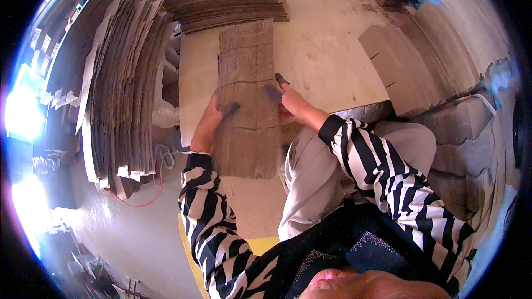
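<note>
A long brown block of stacked cardboard pieces (249, 108), ribbed and crossed by several wavy dark lines, stretches away from me over the wooden board. My left hand (215, 115) clasps its left side, the dark-covered thumb lying on top and the other fingers mostly hidden. On the opposite side my right hand (287, 95) grips the right edge. One of its dark-tipped digits rests on the cardboard, slightly blurred, while another points away from me beside it. The near end of the block reaches toward my lap.
A pale wooden board (327, 44) lies under the work. Flat cardboard sheets (227, 0) are piled at its far side. Upright cardboard sheets (124, 88) stand to the left, near a thin red cord (144, 205). More cardboard (407, 69) lies at the right.
</note>
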Action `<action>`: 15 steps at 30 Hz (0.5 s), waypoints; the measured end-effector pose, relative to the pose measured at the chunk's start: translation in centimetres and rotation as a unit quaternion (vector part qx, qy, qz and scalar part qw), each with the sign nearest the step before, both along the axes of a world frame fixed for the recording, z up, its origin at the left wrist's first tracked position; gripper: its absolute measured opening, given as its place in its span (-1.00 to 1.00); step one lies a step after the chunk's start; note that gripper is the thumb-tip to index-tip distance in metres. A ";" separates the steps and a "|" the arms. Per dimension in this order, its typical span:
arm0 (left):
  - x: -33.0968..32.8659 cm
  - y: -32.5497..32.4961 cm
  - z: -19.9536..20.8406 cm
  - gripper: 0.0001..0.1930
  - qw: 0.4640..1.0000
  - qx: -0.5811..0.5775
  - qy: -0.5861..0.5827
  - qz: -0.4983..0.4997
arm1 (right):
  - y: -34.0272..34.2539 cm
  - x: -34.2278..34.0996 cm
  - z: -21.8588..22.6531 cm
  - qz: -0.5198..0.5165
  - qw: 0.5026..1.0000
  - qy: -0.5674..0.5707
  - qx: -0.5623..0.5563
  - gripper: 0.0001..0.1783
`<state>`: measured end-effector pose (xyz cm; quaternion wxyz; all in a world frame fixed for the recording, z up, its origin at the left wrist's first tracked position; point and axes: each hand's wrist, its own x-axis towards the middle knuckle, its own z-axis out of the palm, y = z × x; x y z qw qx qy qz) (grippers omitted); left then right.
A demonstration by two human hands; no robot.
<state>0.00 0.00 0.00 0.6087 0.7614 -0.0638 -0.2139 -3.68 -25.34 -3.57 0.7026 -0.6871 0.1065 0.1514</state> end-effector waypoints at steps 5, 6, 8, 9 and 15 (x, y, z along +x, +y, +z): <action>-1.8 -7.2 -3.1 -0.22 0.997 0.028 -0.072 0.004 | -7.1 0.4 -5.9 0.023 0.983 -0.038 -0.181 -0.35; -2.0 -7.4 -2.7 -0.21 0.997 0.025 -0.078 0.002 | -8.1 0.2 -7.3 0.025 0.979 -0.038 -0.199 -0.34; -2.7 -6.4 -0.8 -0.19 0.996 0.029 -0.087 0.000 | -6.1 -0.4 -7.4 -0.011 0.991 0.028 -0.129 -0.31; -2.5 -5.5 -0.6 -0.21 0.994 0.051 -0.093 0.005 | -5.2 0.0 -6.4 -0.013 0.990 0.034 -0.139 -0.33; -0.7 -1.5 -3.1 -0.43 0.994 -0.051 0.035 0.094 | -5.8 1.5 -3.3 -0.228 0.927 -0.267 -0.133 -0.42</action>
